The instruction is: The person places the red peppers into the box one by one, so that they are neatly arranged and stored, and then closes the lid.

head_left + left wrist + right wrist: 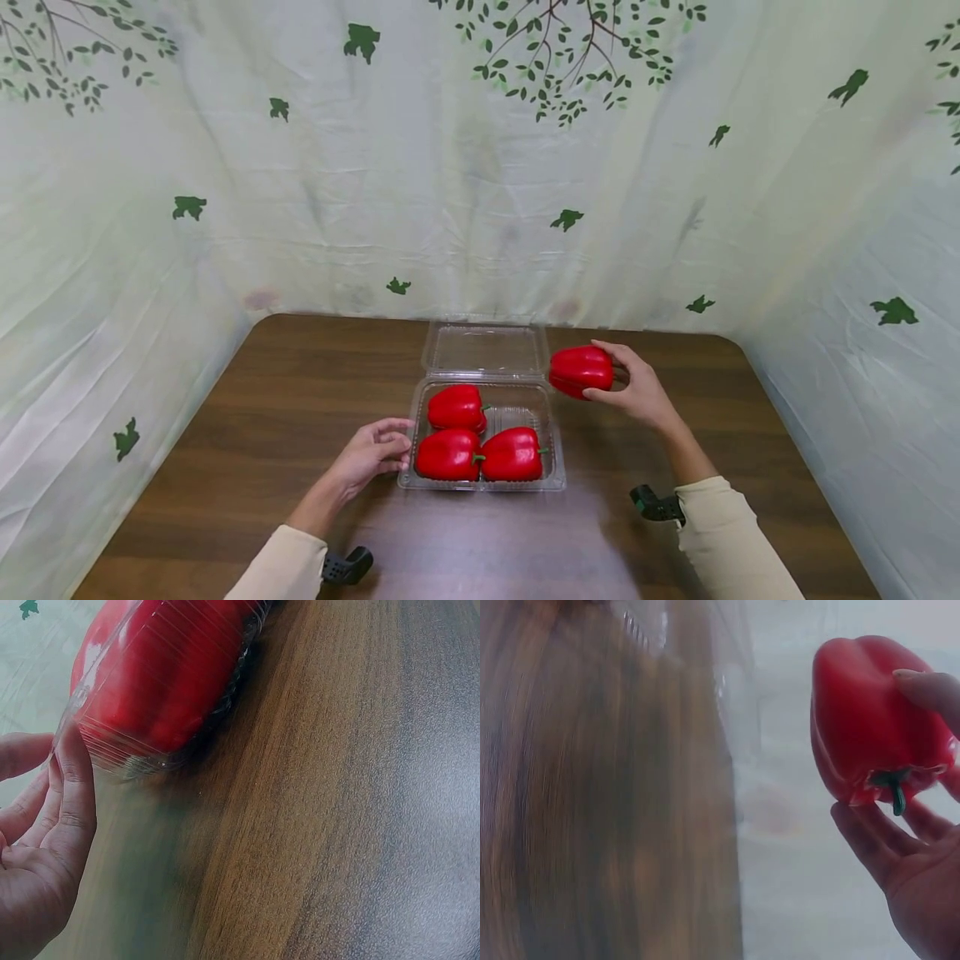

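A clear plastic clamshell container (557,467) lies opened on the table, its lid (487,350) folded back toward the far edge. Three red bell peppers rest in its base: one at the back left (455,408), one at the front left (447,455) and one at the front right (512,455). My left hand (375,454) pinches the container's left rim between thumb and fingers, as the left wrist view shows. Up beside the lid's right side, my right hand (637,387) grips another red bell pepper (870,712) around its sides, green stem toward the palm.
The brown wooden table (300,392) has rounded far corners. A pale curtain (465,167) with printed leaves and branches hangs behind it and on both sides. Dark wrist devices sit below the left forearm (347,567) and the right forearm (656,504).
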`<state>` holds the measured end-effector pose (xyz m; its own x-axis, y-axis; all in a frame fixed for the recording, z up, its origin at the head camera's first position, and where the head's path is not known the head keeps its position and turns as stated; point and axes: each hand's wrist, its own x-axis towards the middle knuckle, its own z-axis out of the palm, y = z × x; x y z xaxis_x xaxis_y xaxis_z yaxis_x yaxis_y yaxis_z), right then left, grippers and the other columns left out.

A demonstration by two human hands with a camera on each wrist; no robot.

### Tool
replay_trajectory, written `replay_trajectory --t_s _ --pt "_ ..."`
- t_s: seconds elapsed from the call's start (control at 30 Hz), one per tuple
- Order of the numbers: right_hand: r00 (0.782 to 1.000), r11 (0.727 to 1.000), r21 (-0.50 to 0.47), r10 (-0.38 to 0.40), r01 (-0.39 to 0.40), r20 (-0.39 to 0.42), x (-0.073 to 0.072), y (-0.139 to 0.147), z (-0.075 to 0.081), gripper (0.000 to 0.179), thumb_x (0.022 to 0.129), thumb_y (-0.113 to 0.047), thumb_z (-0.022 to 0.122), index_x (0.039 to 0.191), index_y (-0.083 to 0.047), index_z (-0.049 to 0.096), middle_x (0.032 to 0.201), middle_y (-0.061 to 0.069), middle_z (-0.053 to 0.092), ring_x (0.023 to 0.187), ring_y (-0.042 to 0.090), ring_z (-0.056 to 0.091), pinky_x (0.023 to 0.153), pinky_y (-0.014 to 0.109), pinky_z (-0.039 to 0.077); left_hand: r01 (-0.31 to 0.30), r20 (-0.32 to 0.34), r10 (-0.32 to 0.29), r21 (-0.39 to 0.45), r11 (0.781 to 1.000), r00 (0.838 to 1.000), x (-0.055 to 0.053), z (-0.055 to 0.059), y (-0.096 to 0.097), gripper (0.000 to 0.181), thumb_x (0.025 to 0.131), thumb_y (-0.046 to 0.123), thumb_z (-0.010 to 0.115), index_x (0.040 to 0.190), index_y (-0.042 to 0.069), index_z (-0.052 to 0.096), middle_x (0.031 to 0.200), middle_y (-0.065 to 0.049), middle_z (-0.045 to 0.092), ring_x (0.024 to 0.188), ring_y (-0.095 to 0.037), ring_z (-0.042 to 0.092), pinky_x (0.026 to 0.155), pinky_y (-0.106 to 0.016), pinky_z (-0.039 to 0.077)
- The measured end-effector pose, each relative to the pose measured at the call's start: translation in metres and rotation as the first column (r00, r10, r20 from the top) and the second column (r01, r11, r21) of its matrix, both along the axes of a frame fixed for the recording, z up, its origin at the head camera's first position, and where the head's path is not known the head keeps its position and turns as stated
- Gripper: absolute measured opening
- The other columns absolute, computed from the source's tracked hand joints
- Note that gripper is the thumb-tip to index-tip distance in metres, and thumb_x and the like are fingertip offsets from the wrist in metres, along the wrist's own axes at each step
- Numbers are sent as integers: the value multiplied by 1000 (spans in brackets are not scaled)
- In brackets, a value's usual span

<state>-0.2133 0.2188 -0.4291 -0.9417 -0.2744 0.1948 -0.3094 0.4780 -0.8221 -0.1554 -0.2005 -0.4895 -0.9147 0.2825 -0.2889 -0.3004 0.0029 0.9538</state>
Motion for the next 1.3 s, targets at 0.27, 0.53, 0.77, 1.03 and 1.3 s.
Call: replay_trajectory --t_s 0.27,0.53,0.77,1.03,1.3 --pt "997 997 -14 71 -70 15 -5 -18 -14 71 76 -12 81 136 -3 44 129 21 53 110 40 55 82 45 55 4 8 -4 -2 1000 1000 0 0 0 46 97 3 53 136 -14 36 86 -4 61 71 -14 60 72 -26 56" --pt "991 991 2 130 -130 16 -6 -36 -17 68 76 -13 81 135 -2 47 128 21 54 108 39 57 84 47 54 -4 8 4 6 1000 1000 1 -2 0 45 96 2 53 135 -15 36 84 -4 61 70 -14 60 70 -26 56" --pt "982 981 56 186 -187 24 -9 -48 -17 69 77 -18 81 136 -3 48 125 16 56 107 34 57 86 49 52 -3 4 3 8 1000 1000 0 -3 -1 45 96 1 53 134 -15 36 84 -4 61 70 -14 60 70 -26 56" --pt "969 964 104 245 -246 20 -12 -57 -18 71 78 -23 80 137 1 47 125 17 56 106 33 58 84 51 53 2 -1 -2 7 1000 1000 -1 -2 -1 44 96 1 53 133 -16 37 84 -4 61 70 -13 60 70 -26 56" --pt "977 956 198 211 -215 44 -11 -70 -17 68 77 -23 79 136 -4 51 126 13 52 109 30 53 83 48 54 8 3 -8 4 1000 1000 -1 -1 -2 45 96 2 53 135 -15 36 85 -4 61 71 -14 60 71 -26 56"
